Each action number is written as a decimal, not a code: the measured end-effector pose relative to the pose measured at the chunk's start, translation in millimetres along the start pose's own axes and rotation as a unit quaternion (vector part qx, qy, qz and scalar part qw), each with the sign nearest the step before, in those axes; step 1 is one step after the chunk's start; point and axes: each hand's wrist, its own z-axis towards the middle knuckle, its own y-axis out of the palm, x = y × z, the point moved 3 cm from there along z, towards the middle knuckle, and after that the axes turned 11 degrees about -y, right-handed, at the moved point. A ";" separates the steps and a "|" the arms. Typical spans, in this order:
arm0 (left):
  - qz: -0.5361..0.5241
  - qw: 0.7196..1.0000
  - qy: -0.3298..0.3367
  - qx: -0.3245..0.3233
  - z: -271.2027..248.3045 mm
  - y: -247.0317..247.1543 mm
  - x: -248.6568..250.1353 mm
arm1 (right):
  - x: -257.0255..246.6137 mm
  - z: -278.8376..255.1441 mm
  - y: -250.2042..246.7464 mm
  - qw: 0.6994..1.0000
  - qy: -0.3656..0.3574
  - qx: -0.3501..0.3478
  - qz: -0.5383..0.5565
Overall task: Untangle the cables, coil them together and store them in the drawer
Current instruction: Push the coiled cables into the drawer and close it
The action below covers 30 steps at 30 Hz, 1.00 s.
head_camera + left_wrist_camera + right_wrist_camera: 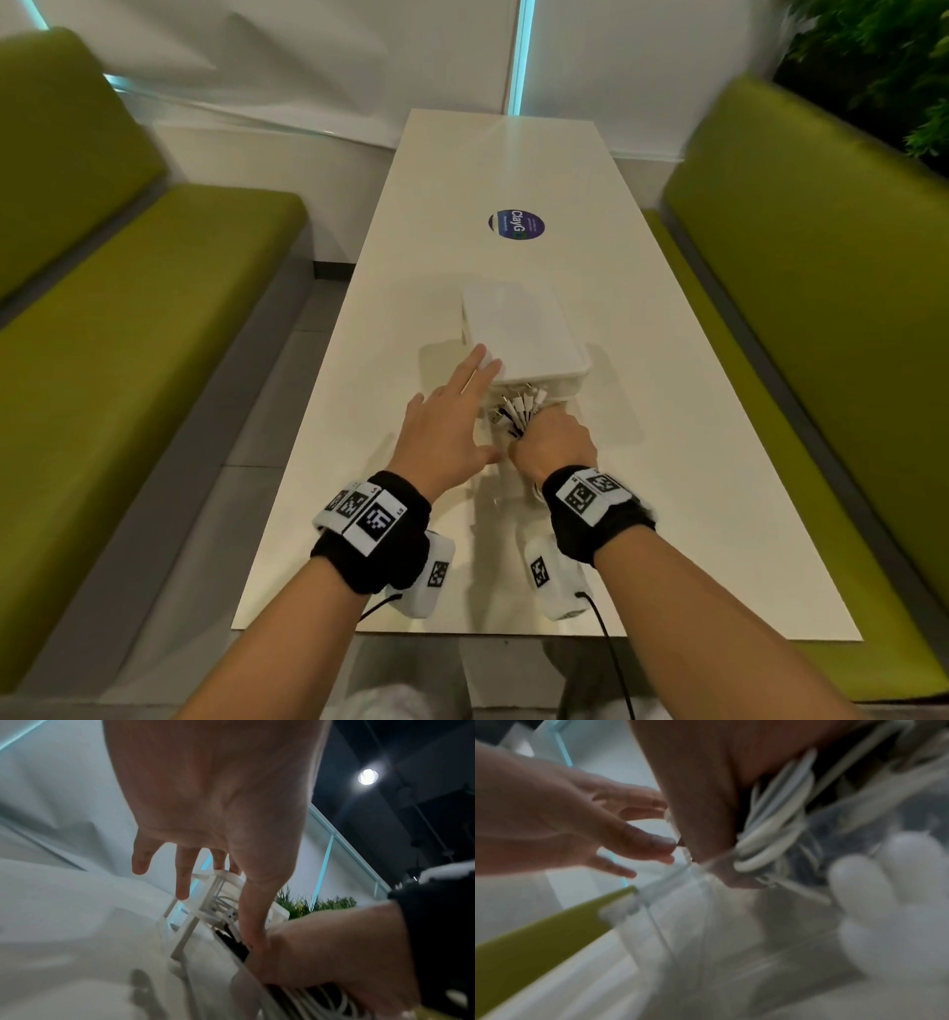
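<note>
A white drawer unit stands on the white table, with its clear drawer pulled out toward me. My right hand grips a coiled bundle of white cables and holds it down in the drawer. The cable plugs fan out from the fist toward the unit. My left hand is open with straight fingers, and its fingertips touch the unit's near left corner. In the left wrist view its thumb lies against my right hand. The right wrist view is blurred.
Green benches flank the table on the left and right. A round dark sticker lies on the tabletop beyond the unit. A plant fills the far right corner, and a white wall stands behind the table.
</note>
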 end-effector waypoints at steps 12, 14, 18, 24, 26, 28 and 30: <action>-0.010 0.995 -0.021 0.098 0.5 7.3 19.9 | -0.4 -7.5 11.3 0.998 -0.012 0.067 -0.006; 0.000 0.994 -0.040 0.106 -0.2 8.7 23.7 | 0.6 -7.3 12.9 0.997 -0.016 0.069 -0.005; 0.039 0.991 -0.058 0.110 0.0 12.1 28.3 | 4.7 -6.7 12.6 0.998 -0.042 0.056 0.008; 0.047 0.990 -0.065 0.115 3.1 16.6 27.8 | 15.6 8.5 10.3 0.988 -0.120 -0.088 0.043; 0.025 0.992 -0.059 0.111 3.4 17.1 28.6 | 18.5 11.8 5.2 0.984 -0.137 -0.112 0.037; 0.008 0.993 -0.047 0.104 3.6 16.1 29.5 | 18.6 13.4 2.2 0.984 -0.140 -0.106 0.031; -0.022 0.994 -0.045 0.096 2.6 15.0 27.8 | 17.2 15.3 2.7 0.985 -0.132 -0.103 0.029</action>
